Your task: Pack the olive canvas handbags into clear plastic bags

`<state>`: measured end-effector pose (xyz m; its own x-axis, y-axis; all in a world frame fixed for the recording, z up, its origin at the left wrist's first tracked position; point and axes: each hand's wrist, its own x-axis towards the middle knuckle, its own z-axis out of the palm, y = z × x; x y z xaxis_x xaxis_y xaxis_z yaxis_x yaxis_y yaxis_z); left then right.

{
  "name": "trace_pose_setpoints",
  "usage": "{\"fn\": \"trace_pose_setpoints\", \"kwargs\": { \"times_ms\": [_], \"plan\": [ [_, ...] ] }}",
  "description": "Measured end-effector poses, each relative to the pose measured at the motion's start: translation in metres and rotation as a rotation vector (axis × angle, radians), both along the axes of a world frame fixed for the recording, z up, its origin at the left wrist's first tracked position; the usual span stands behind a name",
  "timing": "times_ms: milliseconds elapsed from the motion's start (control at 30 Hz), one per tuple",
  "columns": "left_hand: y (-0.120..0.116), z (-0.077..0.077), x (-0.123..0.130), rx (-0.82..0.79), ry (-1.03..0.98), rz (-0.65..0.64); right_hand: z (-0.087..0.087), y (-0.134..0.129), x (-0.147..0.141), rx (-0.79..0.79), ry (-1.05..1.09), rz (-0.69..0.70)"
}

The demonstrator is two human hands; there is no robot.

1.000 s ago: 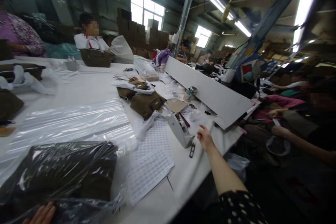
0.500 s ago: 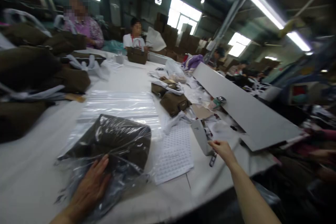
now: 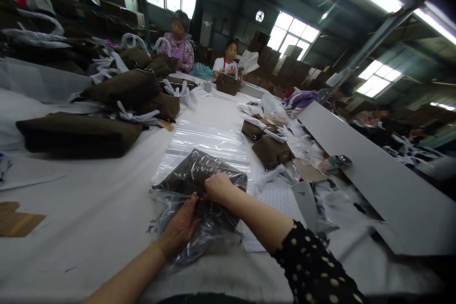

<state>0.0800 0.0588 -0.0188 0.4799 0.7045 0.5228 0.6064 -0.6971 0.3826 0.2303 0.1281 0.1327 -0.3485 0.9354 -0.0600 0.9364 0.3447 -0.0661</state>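
Observation:
A dark olive bag [image 3: 199, 171] lies on the table inside a clear plastic bag [image 3: 178, 202], which is bunched loosely at its near side. My left hand [image 3: 181, 228] rests on the plastic with fingers stretched out, pressing against the near part of the bundle. Over the middle of the bundle, my right hand [image 3: 221, 189] is closed with its knuckles up, close to the left fingertips. Whatever its fingers may hold is hidden under the hand. Flat clear plastic bags [image 3: 210, 138] are spread just behind the bundle.
Olive bags [image 3: 81, 135] with white-wrapped handles are piled at left. Small olive bags [image 3: 272, 149] lie to the right, by a printed sheet [image 3: 276, 194], a grey box [image 3: 304, 202] and a bottle [image 3: 335, 164]. A long white board [image 3: 377, 175] borders the table. Several people work farther off.
My right hand has moved left from beside the grey box onto the wrapped bag. My left hand stays on the plastic. The view has swung left, showing more of the bag pile.

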Motion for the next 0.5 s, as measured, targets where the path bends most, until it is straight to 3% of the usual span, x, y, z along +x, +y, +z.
{"fn": "trace_pose_setpoints", "kwargs": {
  "times_ms": [100, 200, 233, 300, 367, 400, 433, 500],
  "plan": [
    [0.002, 0.002, 0.000, 0.012, -0.021, -0.033, 0.016, 0.015, 0.031, 0.051, -0.091, -0.137],
    [-0.004, 0.012, -0.012, 0.028, -0.138, -0.048, 0.040, -0.001, 0.069, 0.195, -0.115, -0.239],
    [-0.007, 0.016, -0.021, 0.029, -0.211, -0.002, 0.044, -0.015, 0.080, 0.246, -0.069, -0.231],
    [-0.015, 0.023, -0.044, -0.047, -0.396, 0.206, 0.042, -0.048, 0.097, 0.317, 0.110, -0.174],
    [-0.020, 0.028, -0.067, -0.306, -0.612, 0.486, 0.026, -0.079, 0.111, 0.348, 0.325, -0.199],
    [-0.020, 0.030, -0.076, -0.506, -0.728, 0.599, 0.014, -0.090, 0.117, 0.352, 0.426, -0.286],
    [-0.019, 0.033, -0.083, -0.741, -0.846, 0.659, -0.001, -0.097, 0.124, 0.326, 0.534, -0.411],
    [-0.010, 0.039, -0.088, -1.212, -1.038, 0.610, -0.032, -0.099, 0.133, 0.158, 0.775, -0.673]
  ]
}}
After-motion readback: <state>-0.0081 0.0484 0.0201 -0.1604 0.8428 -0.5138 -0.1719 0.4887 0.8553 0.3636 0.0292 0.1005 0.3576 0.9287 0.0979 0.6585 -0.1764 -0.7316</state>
